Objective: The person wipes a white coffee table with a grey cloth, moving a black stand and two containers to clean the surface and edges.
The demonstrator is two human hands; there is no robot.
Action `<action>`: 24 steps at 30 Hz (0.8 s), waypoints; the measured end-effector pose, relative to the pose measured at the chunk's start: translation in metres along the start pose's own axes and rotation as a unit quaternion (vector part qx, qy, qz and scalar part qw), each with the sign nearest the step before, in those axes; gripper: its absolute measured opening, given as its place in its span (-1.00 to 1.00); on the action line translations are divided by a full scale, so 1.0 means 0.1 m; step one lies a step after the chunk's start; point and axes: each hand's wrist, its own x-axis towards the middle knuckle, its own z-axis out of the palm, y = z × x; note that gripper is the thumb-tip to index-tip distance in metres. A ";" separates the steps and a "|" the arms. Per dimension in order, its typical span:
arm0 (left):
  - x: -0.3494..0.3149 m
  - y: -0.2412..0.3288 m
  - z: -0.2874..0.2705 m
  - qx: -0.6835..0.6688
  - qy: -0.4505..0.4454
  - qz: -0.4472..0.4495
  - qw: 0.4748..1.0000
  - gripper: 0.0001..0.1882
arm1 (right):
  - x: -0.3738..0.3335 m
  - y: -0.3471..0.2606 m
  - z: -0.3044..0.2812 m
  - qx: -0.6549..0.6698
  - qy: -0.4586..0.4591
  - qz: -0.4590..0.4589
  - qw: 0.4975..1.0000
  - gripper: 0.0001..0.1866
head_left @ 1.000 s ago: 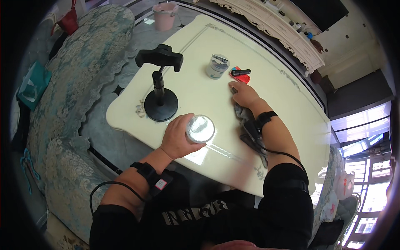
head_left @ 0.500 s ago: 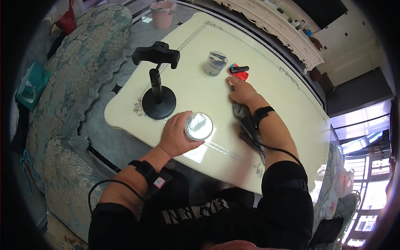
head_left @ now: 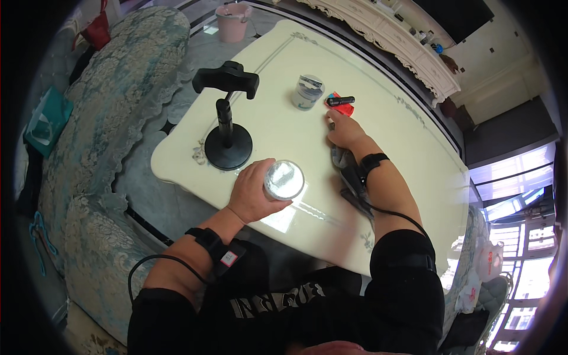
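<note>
My left hand [head_left: 255, 192] is wrapped round a round clear jar [head_left: 284, 180] with a shiny silvery top, at the table's near edge. Farther out, my right hand [head_left: 345, 131] has its fingers curled together; a small dark thing seems to show at them, too small to name. Just beyond those fingers a black flashlight [head_left: 340, 101] lies across a red packet [head_left: 344, 110]. To their left stands a second clear jar [head_left: 308, 93] with a silvery top. Beneath my right forearm lies a grey cloth [head_left: 342, 157], partly hidden.
A black phone stand [head_left: 228, 148] with a round base rises from the cream table [head_left: 266, 112], left of my hands. A patterned sofa [head_left: 124, 65] runs along the left side. Past the table's far left corner is a pink bucket [head_left: 233, 23]. A carved white cabinet [head_left: 378, 35] stands behind.
The whole view has shifted slightly. My left hand keeps its hold on the jar, and the right hand's fingers have shifted a little beside the red packet.
</note>
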 end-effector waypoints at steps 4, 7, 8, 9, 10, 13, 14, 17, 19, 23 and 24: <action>-0.02 -0.01 -0.02 0.005 -0.014 -0.017 1.000 -0.12 | -0.06 -0.13 -0.01 -0.004 0.021 -0.010 1.000 -0.45; -0.02 0.00 -0.01 0.002 -0.007 -0.007 1.000 -0.12 | -0.03 -0.15 -0.11 0.004 -0.026 0.009 1.000 -0.47; -0.01 0.00 0.00 -0.002 -0.003 0.001 1.000 -0.12 | -0.03 -0.11 -0.08 0.003 -0.025 0.011 1.000 -0.47; 0.00 0.01 0.01 -0.004 -0.002 0.002 1.000 -0.12 | -0.02 -0.06 -0.05 -0.010 -0.017 0.009 1.000 -0.46; 0.00 0.01 0.00 0.001 -0.008 -0.005 1.000 -0.12 | -0.05 -0.05 -0.05 -0.022 -0.012 0.006 1.000 -0.45; -0.02 -0.01 -0.02 0.002 -0.013 -0.013 1.000 -0.12 | -0.24 0.05 -0.14 0.109 -0.029 -0.015 0.994 -0.43; -0.03 -0.01 -0.02 0.001 -0.013 -0.016 1.000 -0.13 | -0.33 0.17 -0.09 0.107 -0.028 -0.015 0.994 -0.43; 0.00 0.01 -0.02 0.002 -0.012 -0.007 1.000 -0.12 | -0.79 0.45 0.17 -0.029 0.175 -0.217 0.960 -0.38; 0.00 0.02 -0.04 0.003 -0.014 -0.010 1.000 -0.12 | -1.08 0.43 0.27 -0.030 0.174 -0.237 0.955 -0.33; -0.02 -0.02 -0.02 -0.006 -0.003 -0.003 1.000 -0.12 | -0.90 0.03 0.23 -0.155 0.158 -0.245 0.944 -0.40; -0.01 -0.01 -0.01 -0.005 -0.004 0.000 1.000 -0.12 | -0.79 -0.05 0.20 -0.154 0.160 -0.242 0.944 -0.40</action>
